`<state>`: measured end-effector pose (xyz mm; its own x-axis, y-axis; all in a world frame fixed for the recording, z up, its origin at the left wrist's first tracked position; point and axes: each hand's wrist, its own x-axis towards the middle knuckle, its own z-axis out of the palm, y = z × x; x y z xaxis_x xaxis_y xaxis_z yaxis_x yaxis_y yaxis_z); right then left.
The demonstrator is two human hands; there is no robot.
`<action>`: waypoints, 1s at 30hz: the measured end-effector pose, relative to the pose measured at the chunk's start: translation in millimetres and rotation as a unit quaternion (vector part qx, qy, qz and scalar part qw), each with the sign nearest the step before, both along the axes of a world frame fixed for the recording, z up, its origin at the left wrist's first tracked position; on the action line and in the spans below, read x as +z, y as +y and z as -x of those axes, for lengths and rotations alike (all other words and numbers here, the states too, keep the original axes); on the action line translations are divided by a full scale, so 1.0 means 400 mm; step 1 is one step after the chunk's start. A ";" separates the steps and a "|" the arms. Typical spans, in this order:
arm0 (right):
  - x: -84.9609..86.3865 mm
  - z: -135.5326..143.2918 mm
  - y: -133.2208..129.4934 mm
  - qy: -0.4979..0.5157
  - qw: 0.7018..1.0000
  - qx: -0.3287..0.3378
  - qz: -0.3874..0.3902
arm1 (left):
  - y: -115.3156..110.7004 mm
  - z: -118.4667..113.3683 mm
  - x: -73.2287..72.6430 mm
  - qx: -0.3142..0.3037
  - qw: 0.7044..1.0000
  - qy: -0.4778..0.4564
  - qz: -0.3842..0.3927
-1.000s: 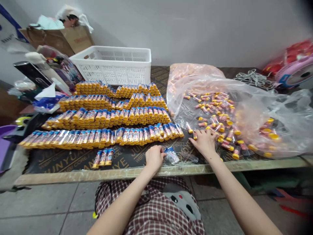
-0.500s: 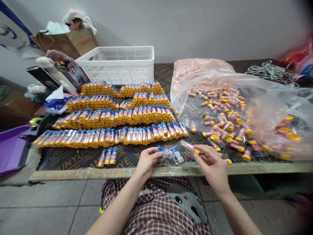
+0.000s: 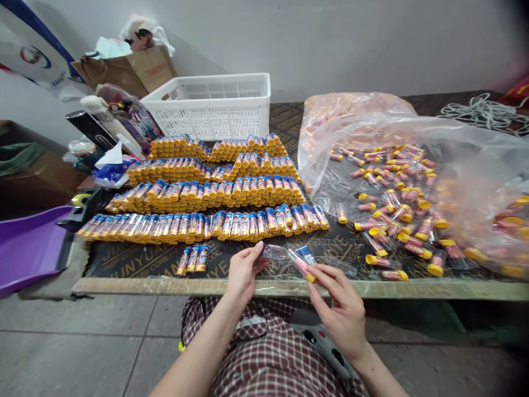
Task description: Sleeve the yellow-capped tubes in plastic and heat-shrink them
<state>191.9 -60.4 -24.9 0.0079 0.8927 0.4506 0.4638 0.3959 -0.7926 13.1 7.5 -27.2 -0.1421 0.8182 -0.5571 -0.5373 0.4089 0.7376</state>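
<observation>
My left hand (image 3: 245, 270) pinches the blue end of a clear plastic sleeve (image 3: 275, 252) just above the table's front edge. In my right hand (image 3: 339, 295), closed between thumb and fingers, is a small clear tube (image 3: 300, 264) with pink contents and a yellow cap. Its clear end points at the sleeve, close to it; whether they touch I cannot tell. Behind the tube lies a flat blue-and-clear sleeve (image 3: 305, 255). Three wrapped tubes (image 3: 193, 259) lie together to the left of my left hand.
Stacked rows of wrapped tubes (image 3: 198, 226) fill the left half of the table. Loose tubes (image 3: 405, 212) spill from a clear plastic bag (image 3: 372, 128) on the right. A white basket (image 3: 223, 118) stands behind; a purple dustpan (image 3: 33, 242) is at far left.
My right hand has moved left with the tube, bringing it near the sleeve. My left hand has lifted the sleeve slightly, away from the flat one. The view has shifted right.
</observation>
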 end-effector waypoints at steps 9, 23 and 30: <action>-0.005 0.019 0.015 -0.021 0.992 0.123 0.019 | -0.037 -0.010 0.032 -0.113 0.991 -0.017 -0.074; -0.010 0.035 0.045 0.012 0.968 0.246 0.042 | -0.081 -0.015 0.042 -0.230 0.972 -0.051 -0.020; -0.018 0.043 0.045 0.040 0.967 0.247 0.038 | -0.081 -0.007 0.047 -0.224 0.973 -0.055 -0.016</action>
<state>174.6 -42.3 -32.2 -0.3966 0.8267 0.3991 0.1689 0.4930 -0.8535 16.1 -24.7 -8.2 0.2914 0.8017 -0.5219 -0.3866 0.5977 0.7023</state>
